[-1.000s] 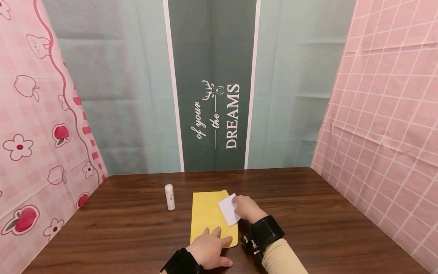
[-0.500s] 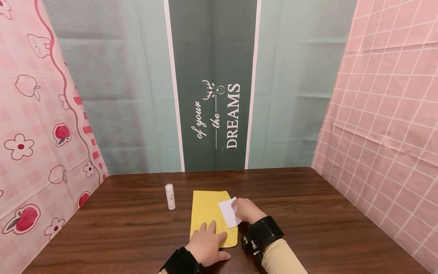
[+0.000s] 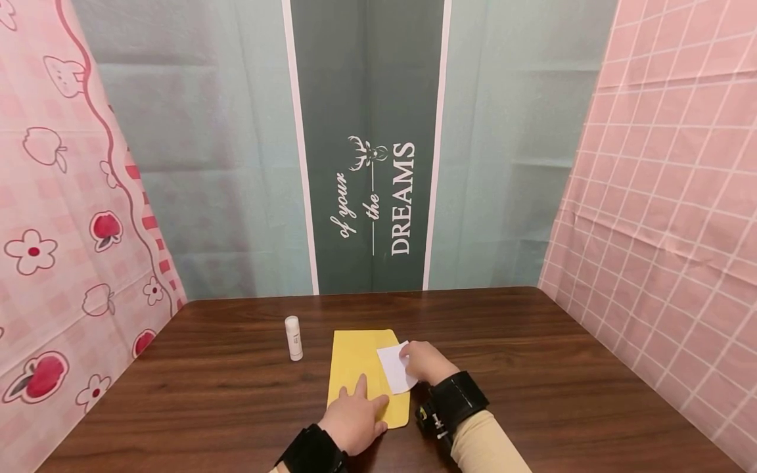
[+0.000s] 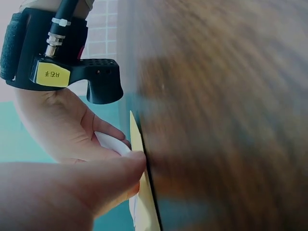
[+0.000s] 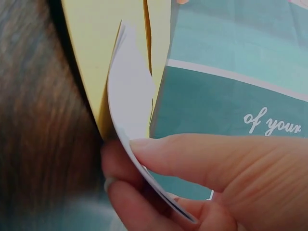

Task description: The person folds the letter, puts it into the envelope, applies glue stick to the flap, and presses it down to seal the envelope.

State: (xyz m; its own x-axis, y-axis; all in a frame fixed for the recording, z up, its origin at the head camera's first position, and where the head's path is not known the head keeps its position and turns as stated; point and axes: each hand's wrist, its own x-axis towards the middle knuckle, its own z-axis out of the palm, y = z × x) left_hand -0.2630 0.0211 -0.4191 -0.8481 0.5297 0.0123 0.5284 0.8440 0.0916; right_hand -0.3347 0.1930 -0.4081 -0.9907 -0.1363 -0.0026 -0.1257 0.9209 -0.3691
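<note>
A yellow paper envelope (image 3: pixel 355 361) lies flat on the dark wooden table. My left hand (image 3: pixel 353 420) rests on its near part with fingers spread. Over its right side, my right hand (image 3: pixel 430 362) pinches a small white piece of paper (image 3: pixel 395 368) between thumb and fingers. Up close in the right wrist view, that paper (image 5: pixel 127 96) bows and seems to have more than one layer; its far end overlaps the yellow envelope (image 5: pixel 89 53). In the left wrist view, my left thumb (image 4: pixel 115 175) hides part of the envelope's edge.
A white glue stick (image 3: pixel 294 338) stands upright on the table (image 3: pixel 207 381), left of the envelope. Behind the table hangs a green cloth (image 3: pixel 367 79) with white lettering. Pink cloths (image 3: pixel 680 197) hang at both sides.
My left hand has slid slightly left on the envelope, and its fingers have shifted. The white paper has dropped slightly toward the near side. My right hand still pinches it, almost unmoved.
</note>
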